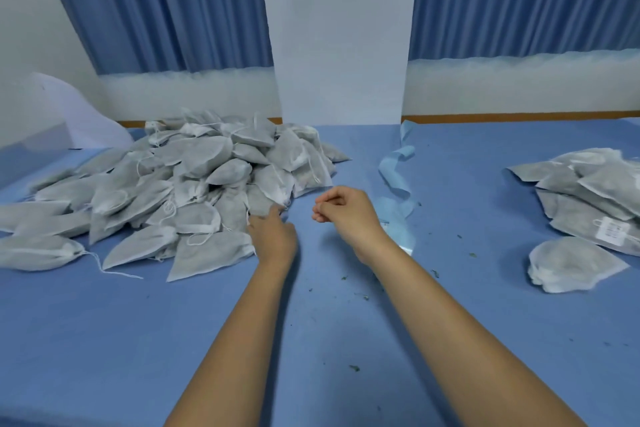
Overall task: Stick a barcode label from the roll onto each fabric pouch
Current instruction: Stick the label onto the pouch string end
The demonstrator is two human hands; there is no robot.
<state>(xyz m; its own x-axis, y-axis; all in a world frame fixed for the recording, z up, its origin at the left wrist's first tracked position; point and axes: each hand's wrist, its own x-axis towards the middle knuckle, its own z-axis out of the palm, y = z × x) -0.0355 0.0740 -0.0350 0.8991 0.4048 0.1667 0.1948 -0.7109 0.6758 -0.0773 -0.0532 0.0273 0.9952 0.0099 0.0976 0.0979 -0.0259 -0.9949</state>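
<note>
A big heap of grey fabric pouches [180, 180] with white drawstrings covers the left of the blue table. My left hand [272, 234] reaches to the heap's near right edge, its fingers on a pouch [259, 201] there; whether it grips is unclear. My right hand [343, 210] hovers beside it with fingers curled, nothing visible in them. A blue label backing strip [394, 180] curls away behind my right hand. On the right lies a smaller stack of pouches [595, 191], one showing a white barcode label [611, 230].
The blue table cloth [311, 340] carries small dark crumbs near my forearms. A white pillar [341, 45] and blue curtains [156, 10] stand behind the table. A white sheet [83, 111] rises at the far left.
</note>
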